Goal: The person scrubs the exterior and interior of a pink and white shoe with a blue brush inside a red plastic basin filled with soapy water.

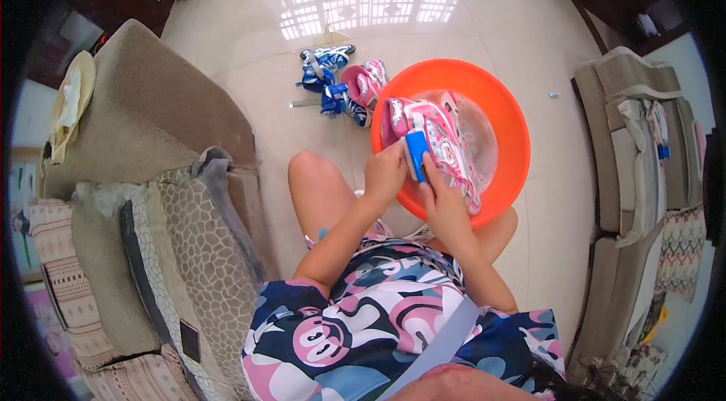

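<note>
An orange plastic basin (513,134) with cloudy, sudsy water stands on the floor before my knees. A pink and white inline skate (437,128) lies over it, its cuff toward the upper left and its toe toward me. My right hand (448,208) grips a blue-backed scrubbing brush (417,152), which is against the skate's left side. Close by the brush's pale bristles, my left hand (387,171) has its fingers bent in at the skate's edge. What those fingers pinch is hidden.
Left of the basin are another pink skate (366,83) and two blue skates (326,66). A sofa with a giraffe-patterned cover (198,231) flanks me on the left. Another sofa (610,191) stands right, and a small pale object (553,95) lies on the tiles.
</note>
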### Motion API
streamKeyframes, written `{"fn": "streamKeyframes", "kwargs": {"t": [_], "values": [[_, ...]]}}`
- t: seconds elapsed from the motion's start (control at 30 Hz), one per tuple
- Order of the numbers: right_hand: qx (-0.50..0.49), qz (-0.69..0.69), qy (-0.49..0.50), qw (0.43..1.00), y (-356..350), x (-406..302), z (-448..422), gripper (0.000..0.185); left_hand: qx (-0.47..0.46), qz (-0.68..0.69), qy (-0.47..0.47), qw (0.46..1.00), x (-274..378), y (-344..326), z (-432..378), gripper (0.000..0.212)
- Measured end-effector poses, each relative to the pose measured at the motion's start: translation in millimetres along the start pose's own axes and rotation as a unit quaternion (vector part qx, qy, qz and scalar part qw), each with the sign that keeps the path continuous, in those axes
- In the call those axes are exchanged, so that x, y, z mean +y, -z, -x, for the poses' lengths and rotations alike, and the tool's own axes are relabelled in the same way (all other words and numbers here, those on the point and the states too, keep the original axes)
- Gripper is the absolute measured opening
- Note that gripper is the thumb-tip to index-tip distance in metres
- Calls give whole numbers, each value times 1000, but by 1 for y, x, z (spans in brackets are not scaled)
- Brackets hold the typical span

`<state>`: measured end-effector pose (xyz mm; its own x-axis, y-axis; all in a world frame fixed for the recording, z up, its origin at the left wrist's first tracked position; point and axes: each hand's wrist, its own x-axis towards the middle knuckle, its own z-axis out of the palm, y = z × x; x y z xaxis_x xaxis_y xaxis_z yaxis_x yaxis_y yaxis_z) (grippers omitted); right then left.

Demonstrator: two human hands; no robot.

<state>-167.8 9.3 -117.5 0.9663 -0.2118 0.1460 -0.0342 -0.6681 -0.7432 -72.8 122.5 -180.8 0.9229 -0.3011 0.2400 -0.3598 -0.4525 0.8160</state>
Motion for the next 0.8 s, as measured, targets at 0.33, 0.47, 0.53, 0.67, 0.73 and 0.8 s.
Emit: {"fn": "streamKeyframes", "kwargs": {"t": [0.33, 0.47, 0.53, 0.67, 0.73, 0.8], "values": [[-57, 86, -4, 995, -2, -2, 7, 54, 7, -8, 7, 1000, -5, -4, 5, 6], [-85, 61, -114, 988, 13, -3, -31, 58, 14, -7, -8, 1000, -2, -3, 8, 7], [-69, 76, -55, 993, 9, -3, -8, 56, 13, -11, -15, 1000, -9, -3, 5, 7], [-32, 90, 27, 995, 1, 5, -4, 55, 1, -7, -18, 1000, -9, -1, 6, 8], [-75, 57, -78, 992, 8, 2, -26, 56, 13, -11, -41, 999, -8, 3, 3, 8], [-68, 61, -55, 994, 7, 3, -14, 55, -2, -14, -41, 999, -13, 2, 5, 8]]}}
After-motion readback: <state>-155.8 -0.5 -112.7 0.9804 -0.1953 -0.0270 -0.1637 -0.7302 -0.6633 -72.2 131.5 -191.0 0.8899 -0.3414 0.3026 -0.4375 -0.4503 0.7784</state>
